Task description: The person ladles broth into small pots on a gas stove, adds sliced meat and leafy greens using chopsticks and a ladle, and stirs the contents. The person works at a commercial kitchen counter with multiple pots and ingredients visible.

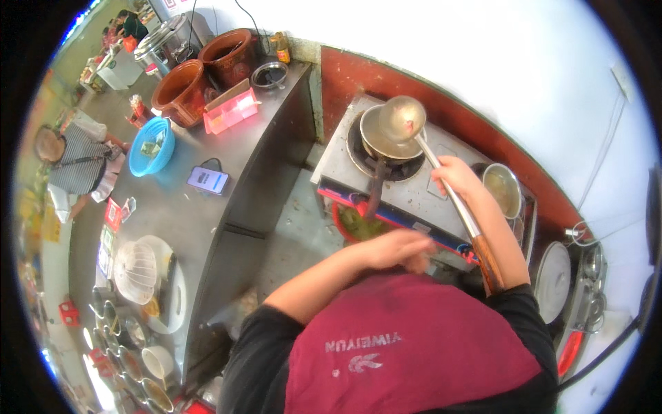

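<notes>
My right hand (455, 176) grips the metal shaft of a long ladle (463, 212). Its wooden handle end runs back along my forearm. The ladle's round bowl (401, 127) is raised over a saucepan (375, 137) on a gas stove (336, 155), hiding part of the pan's inside. A little pale and reddish matter shows in the bowl. From the pan a dark handle (376, 191) points towards me. My left hand (398, 251), blurred, hovers in front of my maroon apron (403, 321) near the stove's front edge, with nothing seen in it.
Another metal pot (501, 191) stands at the stove's right. A red basin (344, 227) with greens sits below. On the left counter are a blue basket (160, 155), a phone (208, 179), brown clay pots (178, 90) and several metal containers (129, 362). Across it stands a person (80, 158).
</notes>
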Demonstrator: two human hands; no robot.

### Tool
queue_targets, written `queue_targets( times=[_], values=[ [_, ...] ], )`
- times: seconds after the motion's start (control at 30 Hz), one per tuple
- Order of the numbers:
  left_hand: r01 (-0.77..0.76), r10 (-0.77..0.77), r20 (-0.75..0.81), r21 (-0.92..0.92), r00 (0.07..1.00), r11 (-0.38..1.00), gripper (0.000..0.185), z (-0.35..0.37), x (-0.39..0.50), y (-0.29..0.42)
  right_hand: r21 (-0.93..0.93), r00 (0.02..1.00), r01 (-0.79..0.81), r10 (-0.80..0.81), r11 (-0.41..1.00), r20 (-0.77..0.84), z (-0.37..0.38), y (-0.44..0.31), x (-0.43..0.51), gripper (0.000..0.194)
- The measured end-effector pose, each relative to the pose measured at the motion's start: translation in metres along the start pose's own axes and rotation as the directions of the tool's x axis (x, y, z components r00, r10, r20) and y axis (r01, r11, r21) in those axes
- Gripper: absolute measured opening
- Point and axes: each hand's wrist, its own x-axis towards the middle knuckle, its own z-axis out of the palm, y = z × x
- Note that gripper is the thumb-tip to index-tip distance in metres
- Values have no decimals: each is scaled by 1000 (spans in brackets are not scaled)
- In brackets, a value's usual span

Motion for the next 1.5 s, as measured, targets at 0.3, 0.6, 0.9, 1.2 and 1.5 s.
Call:
queue_targets(
  times=[0.3,0.6,0.9,1.2,1.5],
  values=[
    [945,-414,-878,111,238,307,40,40,-284,-275,-431,998,-68,68,900,-15,-3,3,49,10],
    [914,-455,-860,31,231,404,33,101,-295,-499,578,935,-310,131,755,329,15,41,51,11],
    [203,-439,-898,-430,2,880,28,1,-220,-333,46,986,166,-165,985,-11,-14,29,16,30],
    [697,-709,-677,-412,197,587,33,30,-267,-438,-304,982,174,-187,937,-12,-21,16,30,33],
    [866,-412,-812,209,412,455,40,56,-280,-483,787,950,-287,56,546,308,-10,48,45,23]
  ],
)
